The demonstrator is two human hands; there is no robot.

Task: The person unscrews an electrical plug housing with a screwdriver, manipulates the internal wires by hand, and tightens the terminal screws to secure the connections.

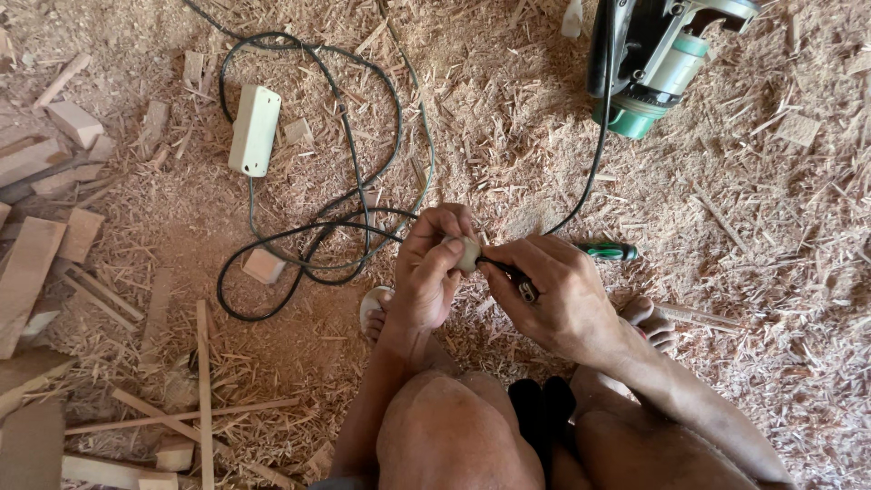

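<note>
at the centre of the frame the left hand (428, 268) closes around a small pale plug (467, 253), thumb and fingers wrapped over it. the right hand (555, 295), just beside it, pinches a thin tool against the plug, a ring on one finger. a black cable (299, 238) loops toward the white socket block (254, 130) at upper left. a green screwdriver (610, 251) lies on the sawdust floor (744, 272), a green power tool (658, 63) at upper right.
</note>
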